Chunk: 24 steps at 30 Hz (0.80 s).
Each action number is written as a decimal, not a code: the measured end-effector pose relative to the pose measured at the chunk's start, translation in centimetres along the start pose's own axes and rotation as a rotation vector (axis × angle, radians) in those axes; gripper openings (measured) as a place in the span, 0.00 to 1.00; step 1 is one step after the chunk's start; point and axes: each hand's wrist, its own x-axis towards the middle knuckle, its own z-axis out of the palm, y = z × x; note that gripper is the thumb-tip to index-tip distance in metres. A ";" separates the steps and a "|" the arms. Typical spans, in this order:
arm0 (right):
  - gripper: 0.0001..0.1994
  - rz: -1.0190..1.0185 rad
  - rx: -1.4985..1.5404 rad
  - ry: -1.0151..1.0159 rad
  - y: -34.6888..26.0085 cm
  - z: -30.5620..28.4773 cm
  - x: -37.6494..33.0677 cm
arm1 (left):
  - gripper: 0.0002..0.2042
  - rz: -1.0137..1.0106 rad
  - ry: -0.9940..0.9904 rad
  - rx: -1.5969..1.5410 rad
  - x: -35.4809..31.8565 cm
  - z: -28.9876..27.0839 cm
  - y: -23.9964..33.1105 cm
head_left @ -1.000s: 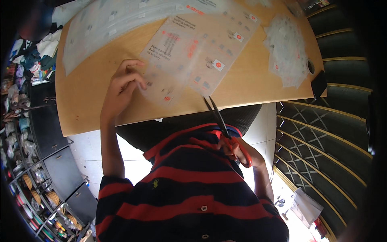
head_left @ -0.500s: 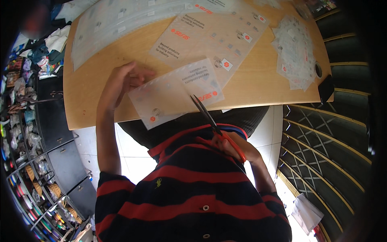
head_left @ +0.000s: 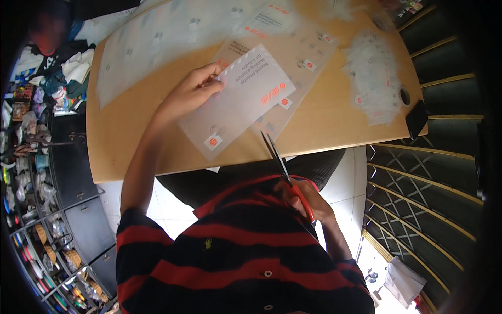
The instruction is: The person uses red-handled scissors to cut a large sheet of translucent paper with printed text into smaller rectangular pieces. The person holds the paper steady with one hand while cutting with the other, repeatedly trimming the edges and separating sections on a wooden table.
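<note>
The sheet seems matt plastic, the table smooth wood.

The light wooden tabletop (its edges bowed by the fisheye lens) carries translucent plastic sheets along the far left, orange-and-black printed sheeting slanting across the middle, a loose heap of smaller plastic pieces on the right, and 1 flat black rectangular object at the near right corner.

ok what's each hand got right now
Left hand: closed, pinching a translucent printed sheet.
Right hand: closed around red-handled scissors, blades slightly apart.
</note>
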 end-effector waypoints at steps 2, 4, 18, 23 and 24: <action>0.39 0.026 -0.106 0.063 -0.1 -0.8 -0.3 | 0.07 0.072 0.053 0.002 1.6 0.8 -0.2; 0.39 0.103 -0.179 0.095 -0.7 -1.3 -0.4 | 0.08 0.123 0.044 0.046 2.5 1.7 -0.3; 0.39 0.142 -0.261 0.160 -1.0 -0.2 1.4 | 0.13 0.196 -0.073 -0.139 3.2 1.3 -2.1; 0.41 0.150 -0.257 0.142 -1.0 0.0 2.3 | 0.12 0.188 -0.195 -0.130 2.6 1.6 -1.5; 0.40 0.149 -0.247 0.153 -1.0 0.2 2.4 | 0.12 0.208 -0.193 -0.141 2.9 1.6 -1.9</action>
